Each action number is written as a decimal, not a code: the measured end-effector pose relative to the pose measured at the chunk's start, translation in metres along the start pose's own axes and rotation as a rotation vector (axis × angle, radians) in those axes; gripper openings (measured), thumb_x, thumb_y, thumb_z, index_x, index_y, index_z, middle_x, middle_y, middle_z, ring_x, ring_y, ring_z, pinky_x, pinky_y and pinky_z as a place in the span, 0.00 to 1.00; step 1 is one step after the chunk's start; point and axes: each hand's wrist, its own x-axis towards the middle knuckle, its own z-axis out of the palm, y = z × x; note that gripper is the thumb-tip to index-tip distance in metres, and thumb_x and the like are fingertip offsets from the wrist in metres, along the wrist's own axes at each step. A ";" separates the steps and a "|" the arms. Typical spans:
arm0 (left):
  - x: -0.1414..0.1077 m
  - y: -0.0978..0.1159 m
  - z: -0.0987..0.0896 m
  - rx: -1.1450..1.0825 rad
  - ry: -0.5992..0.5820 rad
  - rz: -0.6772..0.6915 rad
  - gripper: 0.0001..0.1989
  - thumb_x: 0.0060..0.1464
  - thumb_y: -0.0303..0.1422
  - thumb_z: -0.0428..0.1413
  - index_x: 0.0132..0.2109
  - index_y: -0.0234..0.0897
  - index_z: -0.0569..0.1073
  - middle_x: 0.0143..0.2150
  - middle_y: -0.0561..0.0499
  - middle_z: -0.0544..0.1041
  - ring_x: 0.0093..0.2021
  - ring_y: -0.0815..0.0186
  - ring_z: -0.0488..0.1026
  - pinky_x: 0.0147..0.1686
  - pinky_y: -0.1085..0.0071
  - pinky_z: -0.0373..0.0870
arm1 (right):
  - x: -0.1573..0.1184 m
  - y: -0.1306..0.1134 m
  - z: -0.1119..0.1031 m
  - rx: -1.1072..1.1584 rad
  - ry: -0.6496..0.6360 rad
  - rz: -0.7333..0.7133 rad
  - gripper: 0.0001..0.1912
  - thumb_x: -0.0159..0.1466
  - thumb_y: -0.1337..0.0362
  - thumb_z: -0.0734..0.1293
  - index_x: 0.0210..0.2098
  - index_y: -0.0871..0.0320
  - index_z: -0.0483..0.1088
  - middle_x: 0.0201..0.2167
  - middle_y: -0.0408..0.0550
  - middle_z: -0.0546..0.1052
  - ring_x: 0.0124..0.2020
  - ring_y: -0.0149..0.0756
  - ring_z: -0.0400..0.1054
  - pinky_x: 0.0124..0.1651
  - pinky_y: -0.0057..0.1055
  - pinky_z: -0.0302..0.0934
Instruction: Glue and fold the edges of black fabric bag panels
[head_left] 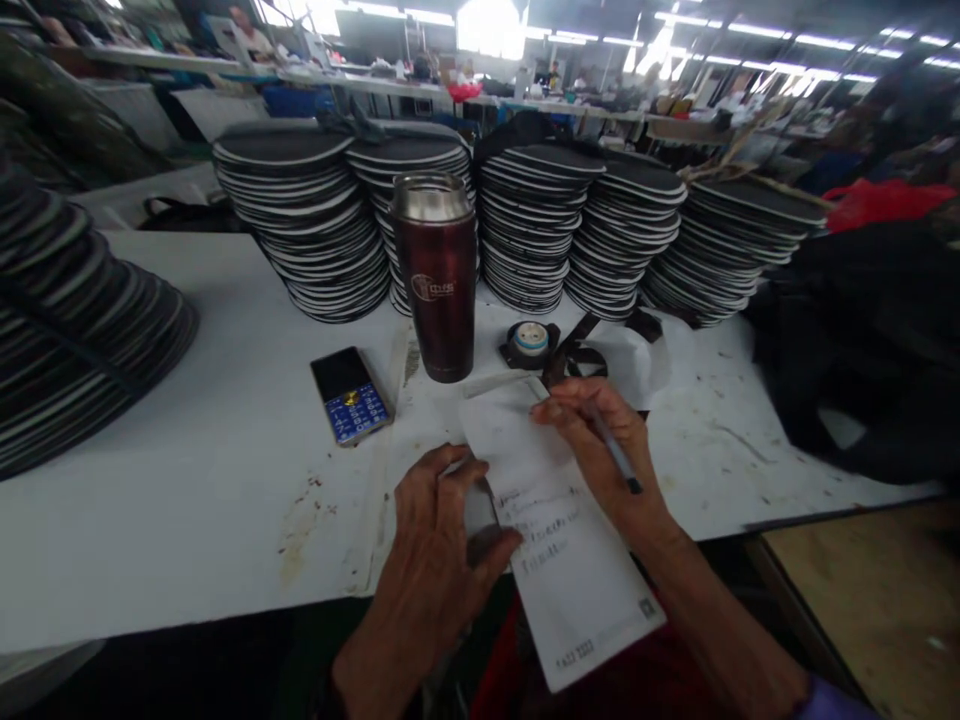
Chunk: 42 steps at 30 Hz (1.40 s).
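Observation:
A white notepad (559, 590) with handwritten lines lies slanted, its lower end past the table's front edge. My left hand (442, 540) is curled at the pad's left edge, with thumb and forefinger gripping that side. A grey, flat surface shows between those fingers; I cannot make out what it is. Over the pad's upper right part, my right hand (611, 450) is closed around a pen (619, 455), its dark end toward me. The pen's writing tip is hidden by the fingers.
A maroon tumbler (442, 290) stands behind the pad, with a keypad phone (351, 396) left of it. Its apparent lid (531, 340) and dark straps (577, 355) lie right. Tall stacks of black-and-white discs (307, 220) line the back; another stack (67, 310) rises left. Black fabric (862, 340) covers the right.

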 end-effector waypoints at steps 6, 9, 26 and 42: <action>0.000 0.001 -0.002 0.032 -0.100 -0.062 0.34 0.47 0.38 0.61 0.58 0.41 0.55 0.60 0.40 0.53 0.60 0.49 0.52 0.55 0.47 0.61 | -0.009 0.002 -0.021 -0.701 -0.449 -0.391 0.20 0.58 0.68 0.69 0.49 0.50 0.67 0.51 0.47 0.73 0.56 0.47 0.60 0.57 0.51 0.52; -0.001 0.002 -0.002 0.076 -0.088 -0.019 0.34 0.50 0.36 0.59 0.60 0.41 0.54 0.63 0.40 0.49 0.63 0.47 0.48 0.56 0.47 0.59 | -0.008 0.006 -0.026 -0.866 -0.474 -0.455 0.19 0.61 0.69 0.66 0.51 0.52 0.64 0.53 0.49 0.72 0.58 0.47 0.59 0.55 0.53 0.55; 0.001 -0.002 -0.003 0.350 -0.171 0.244 0.30 0.57 0.38 0.51 0.65 0.41 0.53 0.67 0.51 0.53 0.66 0.52 0.48 0.56 0.50 0.62 | -0.007 -0.001 -0.028 -0.396 -0.206 -0.154 0.18 0.67 0.57 0.57 0.56 0.46 0.61 0.46 0.47 0.75 0.51 0.42 0.66 0.54 0.45 0.59; 0.006 -0.004 -0.001 0.307 -0.153 0.230 0.33 0.47 0.40 0.56 0.59 0.34 0.61 0.62 0.37 0.61 0.60 0.48 0.60 0.48 0.50 0.71 | 0.027 0.032 0.016 -0.161 -0.208 0.138 0.08 0.55 0.60 0.69 0.33 0.55 0.73 0.27 0.44 0.77 0.29 0.34 0.72 0.32 0.28 0.67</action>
